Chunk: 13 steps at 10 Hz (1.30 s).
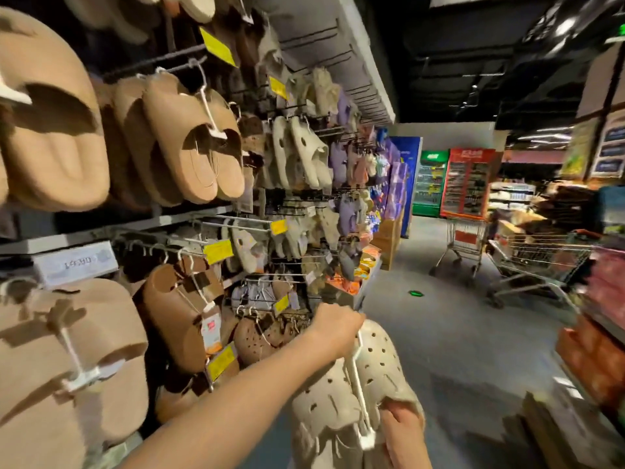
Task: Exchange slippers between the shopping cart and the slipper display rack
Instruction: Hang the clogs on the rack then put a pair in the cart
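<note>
A person's left hand (334, 324) grips the top of a white hanger (356, 374) carrying beige slippers (351, 384) beside the display rack (257, 282); the right hand (400, 424), seemingly closed, holds the slippers' lower edge. Shopping carts (527, 262) stand well apart.

Your left hand (333, 324) is reached well forward on a bare, nearly straight arm, its fingers curled into a closed grip. Your right hand (402, 426) sits low and close to you, fingers pinched shut.
</note>
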Motion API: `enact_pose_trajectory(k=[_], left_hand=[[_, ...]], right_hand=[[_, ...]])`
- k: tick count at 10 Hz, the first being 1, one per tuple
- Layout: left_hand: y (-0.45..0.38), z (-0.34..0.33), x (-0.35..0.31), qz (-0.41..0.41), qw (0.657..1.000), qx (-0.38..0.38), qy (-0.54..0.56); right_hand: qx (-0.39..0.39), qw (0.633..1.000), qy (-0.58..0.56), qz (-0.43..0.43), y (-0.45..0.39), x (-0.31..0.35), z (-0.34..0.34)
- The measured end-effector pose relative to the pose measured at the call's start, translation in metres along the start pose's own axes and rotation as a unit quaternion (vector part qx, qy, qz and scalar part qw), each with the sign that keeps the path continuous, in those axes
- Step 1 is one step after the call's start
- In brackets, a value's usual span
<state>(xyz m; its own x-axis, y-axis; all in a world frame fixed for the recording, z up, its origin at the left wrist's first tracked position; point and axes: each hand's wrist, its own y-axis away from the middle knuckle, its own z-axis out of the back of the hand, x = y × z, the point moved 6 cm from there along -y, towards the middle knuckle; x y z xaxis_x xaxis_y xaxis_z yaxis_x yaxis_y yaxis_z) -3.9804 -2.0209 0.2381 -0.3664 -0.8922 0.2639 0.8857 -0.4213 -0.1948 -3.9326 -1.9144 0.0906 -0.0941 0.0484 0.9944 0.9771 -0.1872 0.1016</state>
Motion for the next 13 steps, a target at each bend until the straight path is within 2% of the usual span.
enact_pose_trajectory(k=[1,2,3,4,5,6,7,8,9,10,11,12,13], left_hand=[[-0.052,-0.013,0.027,0.063,0.998,0.015,0.004],[-0.099,-0.025,0.055,0.131,0.990,0.013,0.054],[-0.129,-0.038,0.084,0.208,0.968,-0.017,0.142],[-0.144,-0.060,0.118,0.283,0.927,-0.032,0.243],[-0.153,-0.082,0.154,0.345,0.875,-0.024,0.339],[-0.159,-0.106,0.189,0.388,0.813,-0.015,0.434],[-0.166,-0.132,0.224,0.416,0.762,-0.008,0.496],[-0.175,-0.163,0.257,0.443,0.709,-0.030,0.548],[-0.192,-0.197,0.305,0.495,0.643,-0.057,0.581],[-0.205,-0.213,0.335,0.514,0.595,-0.109,0.608],[-0.221,-0.216,0.351,0.512,0.581,-0.140,0.617],[-0.229,-0.224,0.377,0.497,0.593,-0.173,0.609],[-0.231,-0.235,0.412,0.534,0.576,-0.212,0.582]], right_hand=[[0.033,0.999,-0.035,-0.011,-0.071,0.008,-0.004],[0.118,0.990,-0.062,-0.035,-0.137,0.021,-0.003],[0.147,0.982,-0.117,-0.037,-0.180,0.054,-0.013],[0.255,0.951,-0.142,-0.100,-0.200,0.054,-0.044],[0.261,0.940,-0.167,-0.143,-0.222,0.049,-0.070],[0.280,0.935,-0.164,-0.141,-0.248,0.049,-0.096],[0.293,0.923,-0.170,-0.184,-0.281,0.044,-0.127],[0.282,0.930,-0.150,-0.179,-0.324,0.040,-0.167],[0.318,0.938,-0.009,-0.135,-0.377,0.043,-0.203],[0.319,0.942,0.078,-0.076,-0.417,0.047,-0.223],[0.338,0.933,0.114,-0.046,-0.445,0.060,-0.249],[0.368,0.924,0.097,-0.045,-0.468,0.061,-0.280],[0.405,0.908,0.099,-0.029,-0.483,0.066,-0.314]])
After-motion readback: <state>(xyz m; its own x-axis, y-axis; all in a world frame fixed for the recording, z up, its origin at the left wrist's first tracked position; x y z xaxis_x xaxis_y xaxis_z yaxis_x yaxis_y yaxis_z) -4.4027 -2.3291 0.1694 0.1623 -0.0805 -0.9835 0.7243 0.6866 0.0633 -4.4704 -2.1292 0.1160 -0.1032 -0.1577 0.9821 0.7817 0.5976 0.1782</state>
